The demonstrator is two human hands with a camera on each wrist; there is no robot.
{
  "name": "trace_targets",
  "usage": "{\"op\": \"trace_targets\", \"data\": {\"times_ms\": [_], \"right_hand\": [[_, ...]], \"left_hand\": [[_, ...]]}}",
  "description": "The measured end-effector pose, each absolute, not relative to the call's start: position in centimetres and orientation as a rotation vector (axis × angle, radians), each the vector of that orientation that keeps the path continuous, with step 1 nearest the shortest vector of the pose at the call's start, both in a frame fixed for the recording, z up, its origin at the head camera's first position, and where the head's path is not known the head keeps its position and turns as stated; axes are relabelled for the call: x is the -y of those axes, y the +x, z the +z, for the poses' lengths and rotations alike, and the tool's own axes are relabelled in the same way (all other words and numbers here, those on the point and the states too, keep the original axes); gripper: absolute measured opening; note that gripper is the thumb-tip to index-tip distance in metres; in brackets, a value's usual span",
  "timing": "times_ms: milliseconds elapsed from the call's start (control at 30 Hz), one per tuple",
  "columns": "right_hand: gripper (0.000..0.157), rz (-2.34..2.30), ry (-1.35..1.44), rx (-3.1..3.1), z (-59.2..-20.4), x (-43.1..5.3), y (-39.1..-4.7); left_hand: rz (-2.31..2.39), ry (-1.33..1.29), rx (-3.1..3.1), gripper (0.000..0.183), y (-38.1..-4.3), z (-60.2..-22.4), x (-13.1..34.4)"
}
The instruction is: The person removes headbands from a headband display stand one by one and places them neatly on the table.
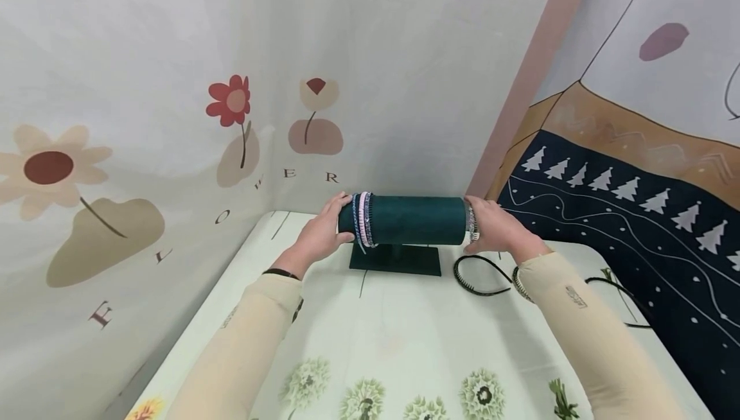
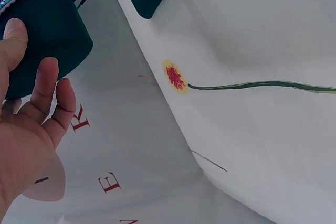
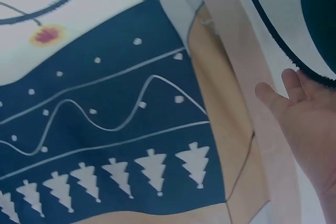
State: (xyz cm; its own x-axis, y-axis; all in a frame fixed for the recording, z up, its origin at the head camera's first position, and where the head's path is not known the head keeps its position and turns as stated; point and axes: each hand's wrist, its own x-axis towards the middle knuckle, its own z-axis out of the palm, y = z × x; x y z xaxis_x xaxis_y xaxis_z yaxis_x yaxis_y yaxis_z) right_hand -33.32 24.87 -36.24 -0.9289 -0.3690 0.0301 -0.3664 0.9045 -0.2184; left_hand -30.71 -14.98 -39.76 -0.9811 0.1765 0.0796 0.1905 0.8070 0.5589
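A dark green padded headband stand point(image 1: 416, 221) lies level on its flat base point(image 1: 399, 259) on the table. Several headbands point(image 1: 364, 221), blue, pink and dark glittery, circle its left part. My left hand point(image 1: 315, 237) grips the roll's left end, thumb in front and fingers on top; the left wrist view shows that thumb on the green roll point(image 2: 58, 30). At the right end, my right hand point(image 1: 500, 227) holds a silvery headband point(image 1: 473, 224) by the roll's edge. In the right wrist view, this headband's dark inner side point(image 3: 278, 40) arches beside the roll, fingers at its lower part.
A black toothed headband point(image 1: 458, 275) lies right of the base. Another headband point(image 1: 520, 284) is partly covered by my right sleeve, and a thin black one point(image 1: 615, 285) lies farther right. Flower-printed cloth covers the table point(image 1: 393, 343); a printed curtain point(image 1: 393, 86) hangs behind.
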Motion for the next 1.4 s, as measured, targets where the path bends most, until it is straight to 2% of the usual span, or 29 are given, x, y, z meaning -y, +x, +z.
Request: {"op": "trace_targets", "data": {"times_ms": [133, 333, 633, 1033, 1400], "right_hand": [[0.128, -0.419, -0.503, -3.060, -36.9, -25.6, -33.0], [0.120, -0.426, -0.400, -3.147, -37.1, -26.7, -32.5], [0.121, -0.409, -0.284, -3.174, -36.7, -28.4, -31.7], [0.118, -0.330, -0.310, -3.207, -36.2, -30.2, -31.1], [0.107, -0.190, -0.281, -3.121, -36.0, -31.4, -30.5]], "left_hand": [[-0.923, -0.298, 2.968, 0.092, -30.7, -39.8, 15.0], [-0.898, -0.310, 2.971, 0.092, -30.7, -39.7, 15.1], [-0.905, -0.303, 2.978, 0.092, -30.7, -39.5, 15.0], [-0.920, -0.289, 2.981, 0.093, -30.6, -39.6, 14.9], [-0.915, -0.304, 2.977, 0.093, -30.7, -39.6, 15.0]]}}
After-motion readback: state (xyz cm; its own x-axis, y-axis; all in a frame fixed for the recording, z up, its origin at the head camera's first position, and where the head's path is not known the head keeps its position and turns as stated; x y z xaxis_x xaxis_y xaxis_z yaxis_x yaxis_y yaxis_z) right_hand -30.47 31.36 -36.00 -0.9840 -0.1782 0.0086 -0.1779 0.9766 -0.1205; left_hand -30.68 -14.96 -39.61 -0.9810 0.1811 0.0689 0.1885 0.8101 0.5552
